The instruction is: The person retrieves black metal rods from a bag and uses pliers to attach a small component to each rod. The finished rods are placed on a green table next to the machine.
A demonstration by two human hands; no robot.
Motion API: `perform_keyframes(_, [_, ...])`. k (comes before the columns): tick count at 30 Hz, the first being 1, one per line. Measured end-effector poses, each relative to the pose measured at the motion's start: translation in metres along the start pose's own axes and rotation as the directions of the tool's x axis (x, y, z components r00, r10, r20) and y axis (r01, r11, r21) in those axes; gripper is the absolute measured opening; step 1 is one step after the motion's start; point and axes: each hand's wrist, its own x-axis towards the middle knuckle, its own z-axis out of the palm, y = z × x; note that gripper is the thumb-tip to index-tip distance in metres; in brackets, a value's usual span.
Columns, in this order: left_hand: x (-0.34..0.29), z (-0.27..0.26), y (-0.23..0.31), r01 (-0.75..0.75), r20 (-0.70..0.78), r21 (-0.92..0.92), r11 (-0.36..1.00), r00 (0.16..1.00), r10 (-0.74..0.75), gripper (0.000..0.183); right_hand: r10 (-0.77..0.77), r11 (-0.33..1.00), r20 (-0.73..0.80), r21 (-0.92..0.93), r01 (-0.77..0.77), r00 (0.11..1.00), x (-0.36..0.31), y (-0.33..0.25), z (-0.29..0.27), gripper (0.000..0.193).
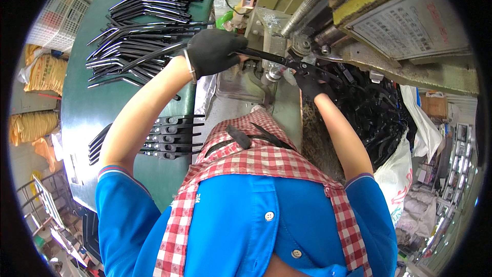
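Note:
My left hand (215, 51), in a black glove, is closed around a long black bent metal tube (264, 55). One end of the tube reaches rightward to the round metal tooling (274, 74) of a machine; the other side passes back over the green table. My right hand (310, 83), also gloved in black, is closed at a black flat-ended part (310, 68) by the tooling, in line with the tube. Whether the tube and this part are joined cannot be told. The glove hides part of the right fingers.
Several bent black tubes (138, 46) lie in piles on the green table (77, 118) at left, with flat-ended black parts (169, 138) in a nearer row. The machine's greenish body (420, 66) overhangs at right. Below it sits a heap of black parts (369, 118) beside a white sack (400, 174).

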Motion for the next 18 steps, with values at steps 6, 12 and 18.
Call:
perform_keyframes(6, [0.013,-0.010,0.029,-0.097,-0.066,-0.078,0.992,0.994,0.092,0.033,-0.007,0.957,0.065,-0.289,0.025,0.998,0.064,0.025,0.034,0.029])
perform_keyframes(12, [-0.067,-0.003,0.013,0.042,-0.044,-0.325,0.945,0.997,-0.059,0.034,-0.274,0.922,0.003,-0.284,0.263,0.962,0.032,-0.035,0.006,0.024])
perform_keyframes(18, [-0.218,0.047,-0.059,0.307,0.041,-0.107,0.946,0.952,-0.304,0.023,-0.178,0.984,-0.266,-0.055,0.169,0.948,0.041,0.001,0.032,0.022])
